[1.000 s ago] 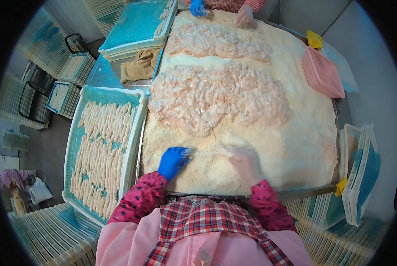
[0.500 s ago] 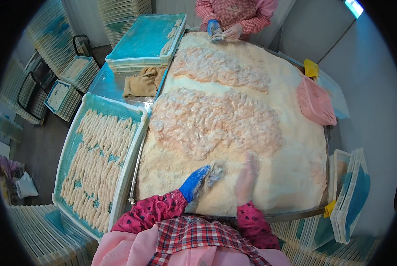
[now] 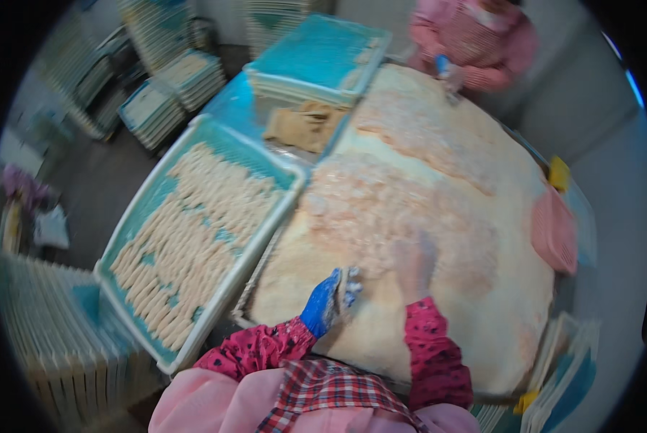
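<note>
A blue glove with flour-caked fingers covers my left hand (image 3: pixel 331 299), which hovers over the near part of the powdered table. Its fingers curl closed; a pale shape shows among them, too blurred to name. My right hand (image 3: pixel 416 263), smeared by motion, is at the near edge of a wet heap of pale pink raw meat pieces (image 3: pixel 367 206). Whether it grips any is unclear. Pale flour-like powder (image 3: pixel 381 339) coats the tabletop. Left of the table, a white-rimmed tray with a turquoise mesh lining (image 3: pixel 132 234) bears rows of powder-coated strips (image 3: pixel 201 234).
Across the table stands a co-worker (image 3: pixel 475 43), hands over its far edge, beyond a second meat heap (image 3: pixel 424 126). A pink basket (image 3: pixel 553 229) and yellow cloth (image 3: pixel 558 173) sit at right. Back left are a stacked turquoise tray (image 3: pixel 316 54), brown cloth (image 3: pixel 305 124) and tray stacks (image 3: pixel 157 108).
My right hand has moved forward from the bare powder to the near meat heap. My left hand stays low over the powder. The whole view has swung toward the left.
</note>
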{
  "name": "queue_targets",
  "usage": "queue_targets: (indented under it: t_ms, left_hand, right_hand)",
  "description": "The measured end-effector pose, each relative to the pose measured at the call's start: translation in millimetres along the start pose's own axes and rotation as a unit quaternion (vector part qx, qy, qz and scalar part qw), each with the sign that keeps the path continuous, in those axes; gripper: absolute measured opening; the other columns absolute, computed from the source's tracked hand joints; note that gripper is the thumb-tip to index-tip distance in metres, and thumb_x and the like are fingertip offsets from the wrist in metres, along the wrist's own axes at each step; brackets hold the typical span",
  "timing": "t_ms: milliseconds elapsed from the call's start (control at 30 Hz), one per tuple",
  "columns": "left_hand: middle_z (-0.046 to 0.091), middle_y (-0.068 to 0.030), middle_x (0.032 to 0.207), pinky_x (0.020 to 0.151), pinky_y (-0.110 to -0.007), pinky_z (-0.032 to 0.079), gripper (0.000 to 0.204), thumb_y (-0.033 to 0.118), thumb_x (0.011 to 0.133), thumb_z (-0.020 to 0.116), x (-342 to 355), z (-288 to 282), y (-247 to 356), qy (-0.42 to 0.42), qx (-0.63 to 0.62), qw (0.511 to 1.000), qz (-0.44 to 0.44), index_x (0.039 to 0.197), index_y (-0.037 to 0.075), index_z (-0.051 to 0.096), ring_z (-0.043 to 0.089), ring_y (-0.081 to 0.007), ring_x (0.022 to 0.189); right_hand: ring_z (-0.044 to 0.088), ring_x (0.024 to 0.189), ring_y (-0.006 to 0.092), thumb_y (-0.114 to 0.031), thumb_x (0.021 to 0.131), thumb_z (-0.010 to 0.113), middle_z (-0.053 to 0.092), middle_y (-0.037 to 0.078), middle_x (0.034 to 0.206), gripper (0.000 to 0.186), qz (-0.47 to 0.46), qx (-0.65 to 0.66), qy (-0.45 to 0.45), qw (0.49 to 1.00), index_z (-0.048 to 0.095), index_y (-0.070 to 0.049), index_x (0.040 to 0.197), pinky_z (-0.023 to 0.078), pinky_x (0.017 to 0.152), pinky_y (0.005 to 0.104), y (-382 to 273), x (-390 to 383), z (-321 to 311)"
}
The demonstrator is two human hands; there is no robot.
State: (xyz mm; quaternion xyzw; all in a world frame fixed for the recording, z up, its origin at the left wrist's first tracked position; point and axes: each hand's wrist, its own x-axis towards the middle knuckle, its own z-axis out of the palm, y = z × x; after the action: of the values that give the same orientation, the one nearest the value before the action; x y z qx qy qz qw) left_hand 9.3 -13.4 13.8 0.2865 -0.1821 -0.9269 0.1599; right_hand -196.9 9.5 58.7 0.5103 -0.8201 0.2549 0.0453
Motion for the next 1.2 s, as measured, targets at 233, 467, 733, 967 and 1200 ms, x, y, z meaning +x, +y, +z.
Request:
queue_targets:
  t_ms: [233,467,733,967,1200]
  left_hand:
    - [0.054,-0.0122,0.115,0.078,-0.040,0.048,0.045,0.046,0.094,0.040,-31,-89,185,-0.018,-0.128,0.927,0.353,0.119,0.010,0.047,0.052,-0.0211,0.093]
    - [0.057,-0.0076,0.112,0.082,-0.026,0.042,0.048,0.035,0.098,0.038,-118,-281,327,0.411,0.312,0.685,0.514,0.133,0.002,0.042,0.053,-0.0130,0.094]
    - [0.053,-0.0110,0.125,0.100,-0.032,0.034,0.045,0.032,0.099,0.033,-91,-306,342,0.443,0.315,0.798,0.260,0.126,0.000,0.050,0.048,-0.0201,0.114]
    - [0.053,-0.0108,0.124,0.099,-0.031,0.035,0.041,0.025,0.097,0.036,-169,-375,351,0.408,0.433,0.760,0.260,0.126,-0.001,0.050,0.050,-0.0200,0.112]
    - [0.053,-0.0118,0.124,0.099,-0.031,0.035,0.036,0.016,0.096,0.040,-174,-321,289,0.308,0.509,0.718,0.361,0.125,-0.003,0.049,0.050,-0.0200,0.112]
  right_hand:
    - [0.056,0.081,0.0309,-0.008,0.068,0.064,0.058,0.012,0.085,0.028,-0.078,-0.103,0.005,0.992,0.056,-0.006,0.095,0.043,0.073,0.0427,22,21,22]
    - [0.055,0.084,0.0326,-0.002,0.066,0.064,0.057,0.014,0.083,0.025,-0.039,-0.110,0.012,0.993,0.056,-0.003,0.090,0.043,0.075,0.0412,12,27,22]
    - [0.056,0.077,0.0316,-0.003,0.067,0.063,0.059,0.015,0.079,0.020,-0.033,-0.150,0.017,0.988,0.056,-0.001,0.086,0.045,0.071,0.0394,15,45,23]
    - [0.055,0.077,0.0267,-0.002,0.068,0.062,0.056,0.011,0.078,0.015,0.247,0.302,-0.004,0.921,0.057,-0.005,0.082,0.045,0.069,0.0354,53,29,-5]
    - [0.056,0.087,0.0292,-0.004,0.064,0.064,0.057,0.012,0.093,0.028,-0.035,0.161,-0.196,0.967,0.060,-0.004,0.092,0.044,0.081,0.0370,31,-84,-70]
